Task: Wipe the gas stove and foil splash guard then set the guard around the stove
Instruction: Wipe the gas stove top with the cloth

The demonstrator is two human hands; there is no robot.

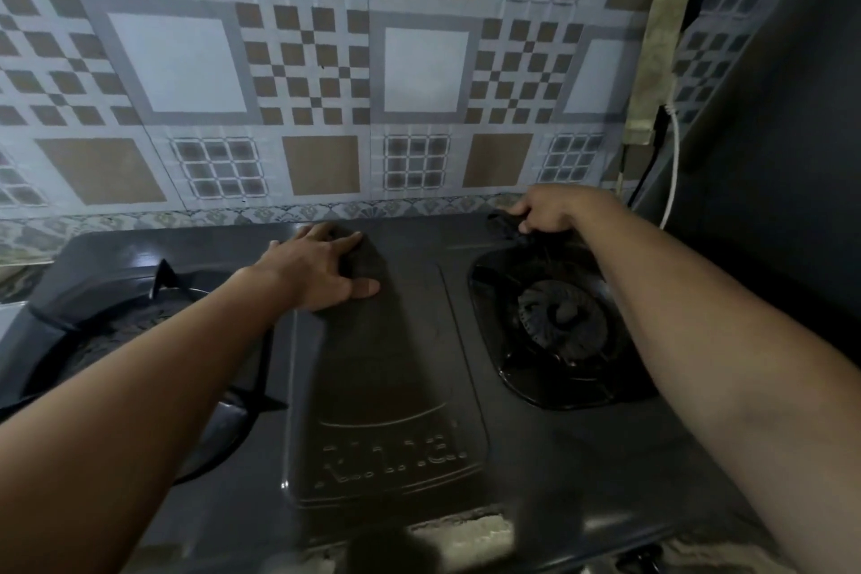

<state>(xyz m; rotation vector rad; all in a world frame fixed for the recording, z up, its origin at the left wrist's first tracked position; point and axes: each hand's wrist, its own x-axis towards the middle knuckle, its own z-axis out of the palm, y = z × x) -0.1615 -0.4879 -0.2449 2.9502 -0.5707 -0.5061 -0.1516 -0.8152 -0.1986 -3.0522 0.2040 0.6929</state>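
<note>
The dark two-burner gas stove (396, 364) fills the lower view. My left hand (317, 270) lies palm down on the back of the stove's raised middle panel, fingers spread over what looks like a dark cloth (370, 261). My right hand (554, 212) is closed on a dark piece at the stove's back right corner, apparently the back edge of the right pan support (503, 221). The right burner (559, 315) sits just in front of that hand. The left burner ring (116, 326) is partly hidden by my left forearm. No foil splash guard is in view.
A patterned tile wall (303, 75) rises directly behind the stove. At the right, a grimy power strip (654, 65) hangs on the wall with a white cable (673, 163) running down. A dark surface (782, 131) closes off the right side.
</note>
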